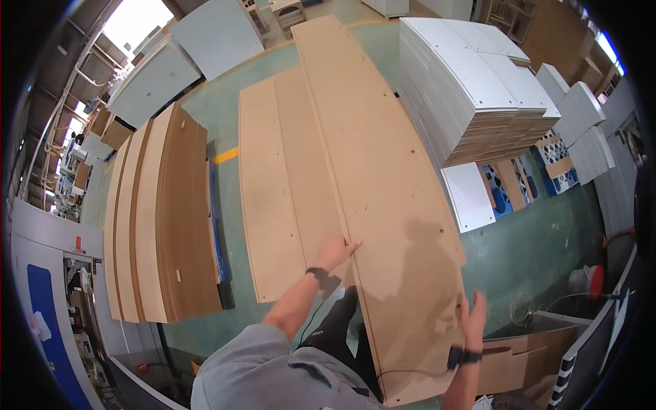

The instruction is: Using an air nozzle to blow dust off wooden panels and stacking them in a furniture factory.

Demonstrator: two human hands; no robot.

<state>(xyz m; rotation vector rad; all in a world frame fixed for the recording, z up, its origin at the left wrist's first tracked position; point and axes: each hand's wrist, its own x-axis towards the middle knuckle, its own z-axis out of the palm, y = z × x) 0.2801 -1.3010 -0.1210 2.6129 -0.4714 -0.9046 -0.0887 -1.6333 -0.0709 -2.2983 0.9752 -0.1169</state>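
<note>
A long brown board (383, 178) with small drilled holes stretches from close to my body toward the far side. My left hand (335, 253) closes on its left edge, thumb over the top face and the other fingers mostly hidden. At the near right edge is my right hand (473, 318), its fingers stretched out and apart beside the board; whether it presses on the edge I cannot tell. More brown panels (266, 184) lie to the left, partly covered by the long board. Both wrists wear dark bands.
A tall stack of brown boards (184, 232) stands at left on a blue pallet. White panels (471, 75) are piled at far right, beside blue pallets (502, 198). Flattened cardboard (526, 355) and a coiled cable (523, 309) lie at near right. Grey machine cabinets (44, 273) flank the left.
</note>
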